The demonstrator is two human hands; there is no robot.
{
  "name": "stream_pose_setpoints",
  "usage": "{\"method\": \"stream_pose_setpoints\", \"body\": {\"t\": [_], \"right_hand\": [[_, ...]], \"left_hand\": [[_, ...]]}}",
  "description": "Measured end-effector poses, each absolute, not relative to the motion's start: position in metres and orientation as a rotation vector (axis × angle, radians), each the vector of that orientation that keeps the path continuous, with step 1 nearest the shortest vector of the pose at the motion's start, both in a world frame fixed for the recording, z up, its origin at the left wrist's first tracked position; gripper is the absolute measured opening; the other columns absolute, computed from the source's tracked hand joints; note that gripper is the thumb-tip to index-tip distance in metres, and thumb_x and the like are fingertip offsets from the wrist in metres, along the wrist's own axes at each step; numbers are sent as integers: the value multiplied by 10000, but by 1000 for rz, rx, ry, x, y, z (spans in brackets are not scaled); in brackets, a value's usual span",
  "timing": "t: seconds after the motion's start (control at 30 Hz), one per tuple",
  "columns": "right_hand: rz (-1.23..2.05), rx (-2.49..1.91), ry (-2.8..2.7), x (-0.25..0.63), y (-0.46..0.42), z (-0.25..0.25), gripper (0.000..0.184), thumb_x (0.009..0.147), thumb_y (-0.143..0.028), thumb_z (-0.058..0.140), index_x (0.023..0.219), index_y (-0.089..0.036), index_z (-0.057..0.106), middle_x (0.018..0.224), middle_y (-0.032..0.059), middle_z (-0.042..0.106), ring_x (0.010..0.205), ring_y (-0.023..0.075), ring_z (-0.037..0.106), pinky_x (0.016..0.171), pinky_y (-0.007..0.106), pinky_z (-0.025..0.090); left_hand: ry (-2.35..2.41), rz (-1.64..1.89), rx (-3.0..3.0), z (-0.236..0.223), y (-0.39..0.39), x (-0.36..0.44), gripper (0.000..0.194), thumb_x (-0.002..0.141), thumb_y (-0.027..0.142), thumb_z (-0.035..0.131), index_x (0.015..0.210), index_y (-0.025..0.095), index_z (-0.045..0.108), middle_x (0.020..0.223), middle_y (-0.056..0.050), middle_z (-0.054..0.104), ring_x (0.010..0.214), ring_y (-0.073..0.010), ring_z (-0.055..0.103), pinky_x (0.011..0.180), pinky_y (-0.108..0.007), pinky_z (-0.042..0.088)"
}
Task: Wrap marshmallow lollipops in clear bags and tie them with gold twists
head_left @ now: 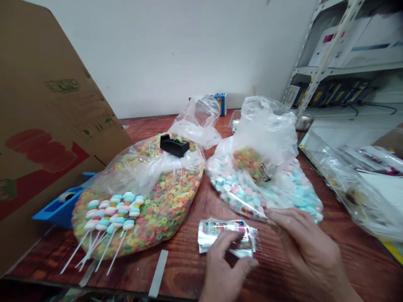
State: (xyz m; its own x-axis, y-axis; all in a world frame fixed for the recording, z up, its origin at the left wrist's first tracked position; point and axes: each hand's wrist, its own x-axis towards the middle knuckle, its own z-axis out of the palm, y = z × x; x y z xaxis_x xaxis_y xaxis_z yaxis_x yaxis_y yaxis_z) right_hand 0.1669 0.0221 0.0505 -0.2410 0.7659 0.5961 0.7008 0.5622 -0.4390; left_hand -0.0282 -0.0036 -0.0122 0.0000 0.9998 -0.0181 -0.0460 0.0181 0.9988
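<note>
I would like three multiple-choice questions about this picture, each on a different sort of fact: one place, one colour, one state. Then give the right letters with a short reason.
1. Where is the black tape dispenser?
A. On the floor
B. On the bag of cereal rings
C. In the right hand

2. What colours are the twisted candies on sticks?
A. Black and brown
B. All red
C. Pale blue, white and pink

3. What is the left hand doing?
A. Holding the stack of foil packets
B. Raised, touching nothing
C. Pressing on the candies

1: B, it lies on the plastic.
2: C, these colours show in the twists.
3: A, its fingers are on the packets.
</note>
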Motion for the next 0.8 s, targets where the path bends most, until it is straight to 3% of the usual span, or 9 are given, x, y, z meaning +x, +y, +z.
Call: {"method": "stream_pose_setpoints", "body": {"t": [0.07,0.13,0.2,0.3,0.4,0.53,0.7,0.8], "right_hand": [[179,-1086,-2005,163,17,50,292,884,-99,513,1124,-252,578,1060,53,659,1013,208,585,863,363,448],[259,-1054,-2009,158,13,43,307,873,-105,537,1118,-280,600,1073,41,654,1036,210,583,889,370,453],[442,-1133,-1873,154,9,33,340,871,-172,577,1187,-297,571,1171,49,622,1108,227,563,939,397,455],[927,-1258,-1412,150,5,20,524,847,-328,635,1328,-264,440,1305,107,554,1136,255,574,913,410,511],[1260,-1172,-1098,147,4,13,440,813,-398,669,1195,-208,560,1174,116,652,1057,267,626,854,387,540],[1314,-1124,-1112,142,2,13,249,846,-395,624,989,-194,664,977,62,715,890,235,647,838,362,509],[1265,-1189,-1333,137,-2,18,238,892,-405,542,931,-197,649,851,30,675,815,207,613,740,285,485],[1073,-1320,-1470,135,-5,14,324,916,-430,482,740,-194,618,707,16,613,688,189,566,621,263,436]], "left_hand": [[843,1205,708,6,-3,-12,445,658,418,764,1039,200,693,1039,-144,671,986,-290,610,858,-411,476],[671,1274,412,21,2,-1,321,733,374,715,999,197,690,1011,-109,674,963,-236,613,861,-374,473],[661,1352,291,30,7,3,157,789,261,671,926,190,693,930,-63,685,876,-172,624,853,-333,473],[741,1388,222,31,10,4,69,773,197,685,838,175,691,838,-33,693,773,-137,629,797,-302,493],[830,1393,217,26,6,6,100,709,186,743,789,163,688,800,-30,695,752,-136,633,768,-277,500],[832,1385,298,23,0,12,244,666,221,775,879,148,682,861,-68,700,793,-172,643,811,-316,500],[950,1438,290,20,0,9,230,659,155,779,838,174,635,786,-4,658,765,-141,628,770,-285,510],[953,1437,253,13,3,7,221,669,198,784,802,156,613,717,4,628,654,-108,589,649,-230,496]]}}
